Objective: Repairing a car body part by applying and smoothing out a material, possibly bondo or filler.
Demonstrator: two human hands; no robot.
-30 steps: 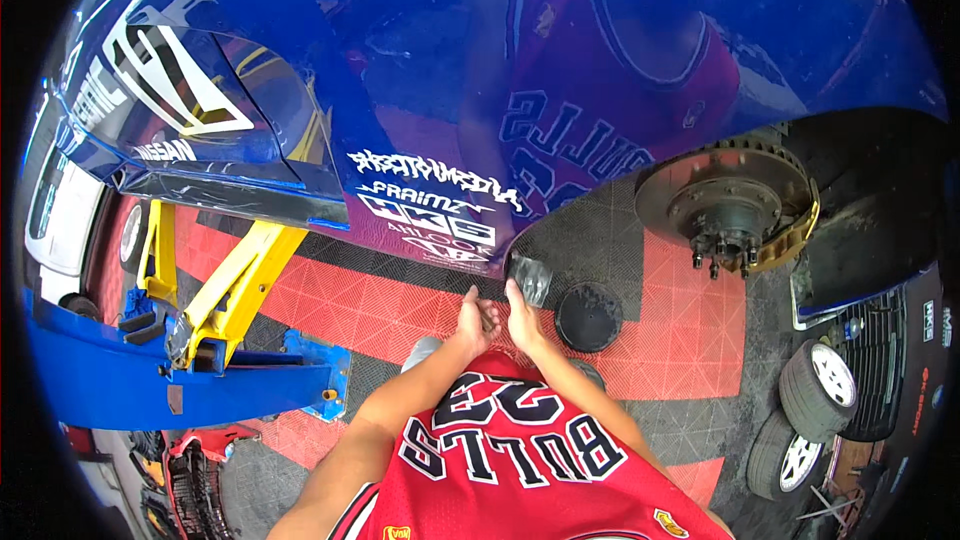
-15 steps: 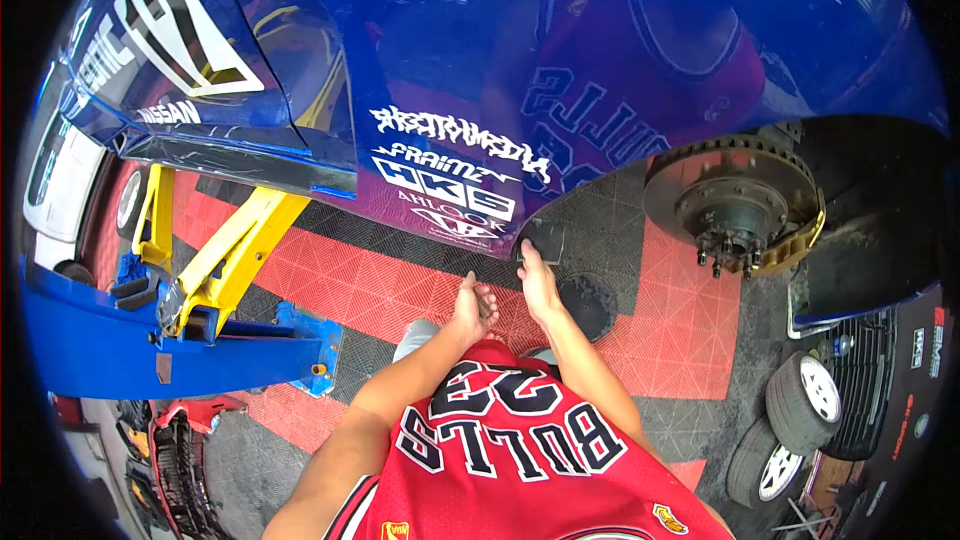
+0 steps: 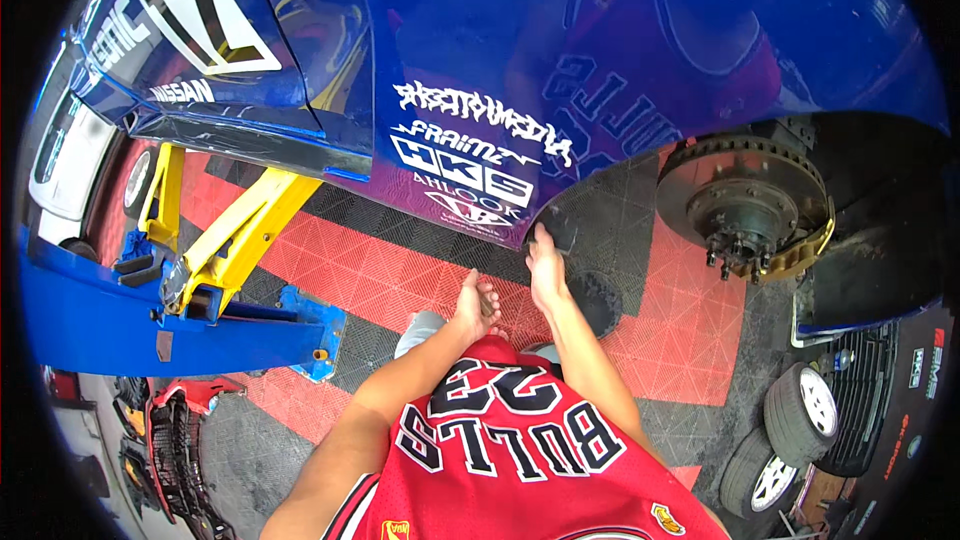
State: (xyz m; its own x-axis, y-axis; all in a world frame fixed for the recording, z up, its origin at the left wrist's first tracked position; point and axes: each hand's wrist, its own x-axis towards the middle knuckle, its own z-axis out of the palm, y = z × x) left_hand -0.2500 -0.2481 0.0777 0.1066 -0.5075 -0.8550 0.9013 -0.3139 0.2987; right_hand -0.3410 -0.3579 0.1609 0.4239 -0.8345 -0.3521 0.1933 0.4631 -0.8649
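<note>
White decals [image 3: 470, 155], blue car panel [image 3: 600, 60], right hand [image 3: 545, 270] near

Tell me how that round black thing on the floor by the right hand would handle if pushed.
The round black object lies flat on the red floor tiles, so it would probably slide rather than roll. The tiles look ribbed, which may drag on it. It seems low and wide, so tipping looks unlikely. Its weight cannot be told; the right hand partly covers it.

Blue car body [image 3: 600, 60] (white decals); red and black floor tiles [image 3: 400, 275]; yellow lift arm [image 3: 240, 230].
</note>
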